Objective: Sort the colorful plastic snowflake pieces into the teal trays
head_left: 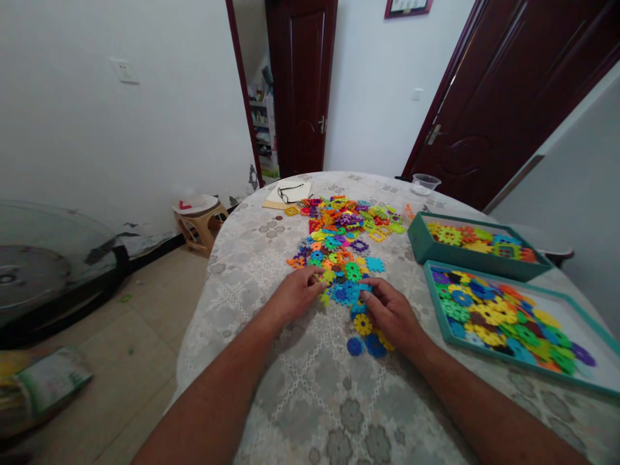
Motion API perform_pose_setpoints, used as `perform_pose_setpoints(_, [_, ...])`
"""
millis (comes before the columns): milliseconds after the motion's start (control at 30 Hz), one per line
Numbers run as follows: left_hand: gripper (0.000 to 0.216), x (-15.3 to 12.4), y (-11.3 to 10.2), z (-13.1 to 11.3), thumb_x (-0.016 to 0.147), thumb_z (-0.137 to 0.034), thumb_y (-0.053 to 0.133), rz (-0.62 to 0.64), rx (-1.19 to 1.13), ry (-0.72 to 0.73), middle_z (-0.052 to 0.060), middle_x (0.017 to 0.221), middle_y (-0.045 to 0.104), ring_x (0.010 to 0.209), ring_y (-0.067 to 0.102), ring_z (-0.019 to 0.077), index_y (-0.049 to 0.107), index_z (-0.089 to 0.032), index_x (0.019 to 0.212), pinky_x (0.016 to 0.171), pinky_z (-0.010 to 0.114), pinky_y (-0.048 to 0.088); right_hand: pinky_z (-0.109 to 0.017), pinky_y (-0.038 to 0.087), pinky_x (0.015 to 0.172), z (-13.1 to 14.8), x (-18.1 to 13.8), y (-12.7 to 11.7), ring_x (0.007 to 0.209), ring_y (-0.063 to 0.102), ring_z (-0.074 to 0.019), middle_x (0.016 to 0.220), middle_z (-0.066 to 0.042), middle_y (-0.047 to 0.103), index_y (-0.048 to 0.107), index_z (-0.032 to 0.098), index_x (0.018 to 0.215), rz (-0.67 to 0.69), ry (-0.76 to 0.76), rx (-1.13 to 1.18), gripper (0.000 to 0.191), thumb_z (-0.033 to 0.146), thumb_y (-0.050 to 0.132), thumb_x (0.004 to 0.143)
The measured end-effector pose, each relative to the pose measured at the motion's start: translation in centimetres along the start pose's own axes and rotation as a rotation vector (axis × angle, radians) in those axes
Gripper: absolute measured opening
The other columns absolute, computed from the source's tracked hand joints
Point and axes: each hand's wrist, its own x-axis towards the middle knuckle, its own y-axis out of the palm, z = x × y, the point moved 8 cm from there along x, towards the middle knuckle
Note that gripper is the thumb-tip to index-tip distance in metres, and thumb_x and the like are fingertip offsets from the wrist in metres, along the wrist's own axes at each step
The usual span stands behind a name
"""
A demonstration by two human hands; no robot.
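Gear pieces (343,223): many still loose, twelve o'clock on desk (300,394); others already in box (465,256) and tray (571,318), two to three o'clock. Your left hand (301,290) pinches a lime piece (328,276); right hand (391,312), a blue piece (349,292).

**Mostly Ones and Twos, One Kind Past Counting**

Over the feed I am counting two hands, a left hand (301,294) and a right hand (390,313); one desk (290,381); one teal box (467,259); one teal tray (591,326); two dark red doors (305,84); one pair of glasses (293,187); one clear cup (426,181); one tan stool (206,226); one framed picture (409,6). I am finding the colourful pieces (349,219) too heaped to number.
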Motion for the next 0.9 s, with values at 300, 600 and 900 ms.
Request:
perform_pose_setpoints(300, [0.038,0.6,-4.2,2.6,0.089,-0.023,0.051,-0.155,0.311,-0.007,0.009,0.126,0.074,0.119,0.065,0.0274,0.073,-0.022,0.120,0.109,0.041,0.046,-0.026,0.042,0.058,0.9,-0.1,-0.6,0.063,0.053,-0.0160,0.070,0.003,0.055,0.065,0.023,0.122,-0.022,-0.128,-0.211,0.033,0.044,0.053,0.099])
perform_pose_setpoints(600, [0.048,1.4,-6.8,5.3,0.084,-0.014,0.052,-0.190,0.384,-0.157,0.009,0.108,0.075,0.100,0.068,0.0237,0.067,-0.017,0.129,0.092,0.034,0.051,-0.028,0.042,0.062,1.3,-0.1,-0.1,0.065,0.055,-0.0169,0.072,0.002,0.057,0.067,0.022,0.120,0.016,-0.159,-0.319,0.031,0.039,0.052,0.100])
perform_pose_setpoints(900, [0.040,3.5,-5.6,5.0,0.090,-0.023,0.060,-0.158,0.550,-0.037,0.010,0.124,0.068,0.115,0.062,0.0246,0.069,-0.023,0.129,0.105,0.034,0.046,-0.027,0.042,0.063,0.6,-0.1,0.3,0.067,0.055,-0.0166,0.073,0.002,0.058,0.067,0.021,0.122,0.028,-0.146,-0.318,0.033,0.041,0.052,0.100])
